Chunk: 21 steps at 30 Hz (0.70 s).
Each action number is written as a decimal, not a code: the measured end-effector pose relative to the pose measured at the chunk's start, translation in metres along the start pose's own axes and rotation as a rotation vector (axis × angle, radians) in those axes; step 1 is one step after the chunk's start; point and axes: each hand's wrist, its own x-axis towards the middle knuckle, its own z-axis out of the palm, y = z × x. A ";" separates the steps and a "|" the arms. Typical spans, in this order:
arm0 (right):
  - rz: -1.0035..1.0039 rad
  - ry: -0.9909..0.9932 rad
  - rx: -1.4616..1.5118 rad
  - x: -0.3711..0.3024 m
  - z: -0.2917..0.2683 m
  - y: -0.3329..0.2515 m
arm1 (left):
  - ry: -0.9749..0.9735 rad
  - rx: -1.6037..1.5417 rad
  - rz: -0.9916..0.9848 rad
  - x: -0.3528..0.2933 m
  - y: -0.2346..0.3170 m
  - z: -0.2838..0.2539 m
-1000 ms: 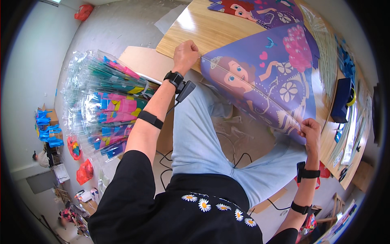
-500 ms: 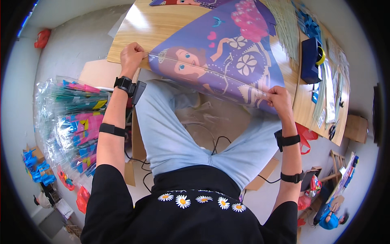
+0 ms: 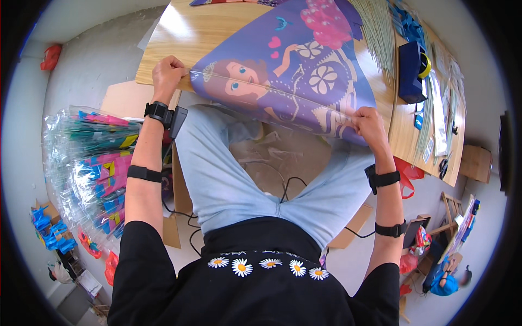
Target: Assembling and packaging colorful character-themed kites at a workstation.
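Observation:
A large purple kite sail (image 3: 283,60), printed with a cartoon princess and pink balloons, lies over the table's near edge. Its lower edge hangs toward my knees. My left hand (image 3: 167,77) pinches the sail's left corner, thumb and fingers closed. Across from it, my right hand (image 3: 371,128) is closed on the sail near its lower right corner. Between both hands a thin pale line (image 3: 283,95) runs straight across the print; whether it is a rod, tape or a fold I cannot tell.
On the wooden table (image 3: 163,46) lie thin pale rods (image 3: 378,32), a dark blue tape dispenser (image 3: 411,73) with yellow tape, and scissors (image 3: 443,167). Plastic-wrapped colourful bundles (image 3: 103,168) stand at my left. Black cables (image 3: 187,217) run below. A person in blue (image 3: 443,282) is at far right.
The view has shifted slightly, so the table and sail appear a little further left and up. Both hands keep their hold on the sail.

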 end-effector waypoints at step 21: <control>-0.171 0.210 -0.462 0.003 0.014 -0.005 | -0.006 -0.022 -0.016 0.003 -0.005 0.000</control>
